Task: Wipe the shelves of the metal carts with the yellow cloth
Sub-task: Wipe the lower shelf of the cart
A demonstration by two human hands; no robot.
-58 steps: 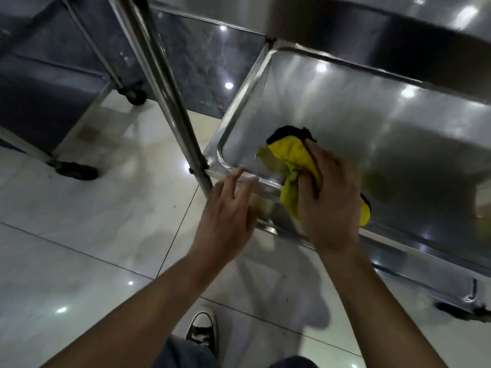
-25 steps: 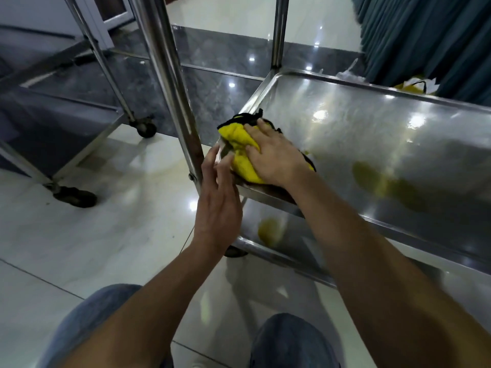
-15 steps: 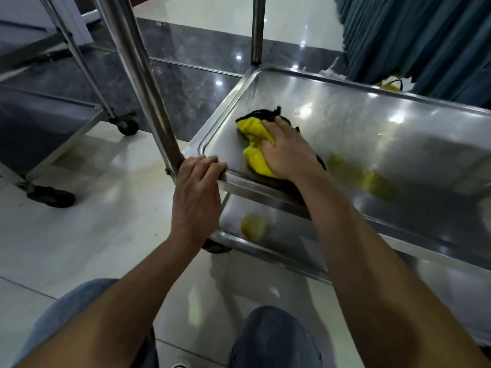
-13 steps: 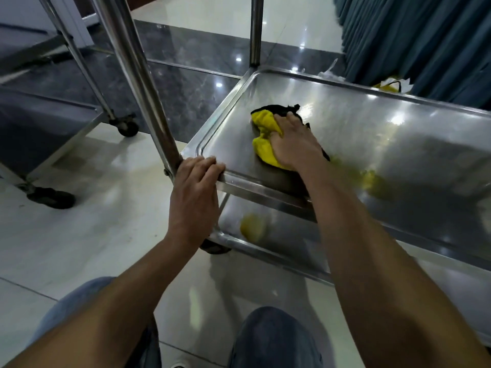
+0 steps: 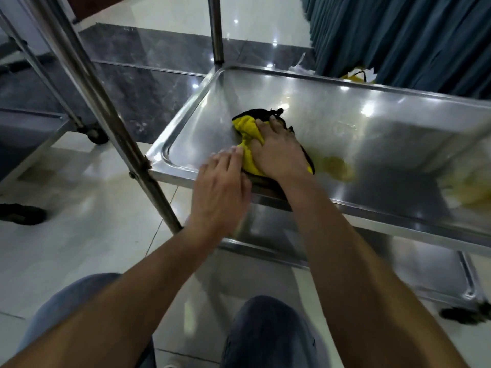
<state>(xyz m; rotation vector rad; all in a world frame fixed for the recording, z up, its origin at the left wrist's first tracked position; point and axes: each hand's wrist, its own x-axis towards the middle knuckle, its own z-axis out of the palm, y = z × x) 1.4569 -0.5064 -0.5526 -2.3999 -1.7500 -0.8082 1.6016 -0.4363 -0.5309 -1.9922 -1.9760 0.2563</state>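
Knees: two, mine, in jeans at the bottom of the frame.
Left hand: centre of the frame, over the near rim of the shelf. My fingers are fairly straight and reach toward the cloth; the tips lie at its near edge. The hand is blurred, so I cannot tell whether they touch it, and I see nothing held.
Right hand: just past the left one, flat on top of the cloth, fingers spread and pressing it down on the shelf, not curled round it.
Cloth: one, yellow with a dark edge, bunched in the near-left part of the middle shelf, centre of the frame.
Handling: I judge it soft, light and limp. It will fold and creep under my palm, so it is best held bunched under the flat hand or gathered at its thick middle, not by a loose corner. The steel looks smooth and slick, so the cloth should glide.
Shelves: two in view on this cart, the middle one and a lower one beneath it.
Posts: two on this cart, a near one at left and a far one at top centre.
Second cart: one, at the left edge, with a castor.
Curtain: one, dark, upper right.
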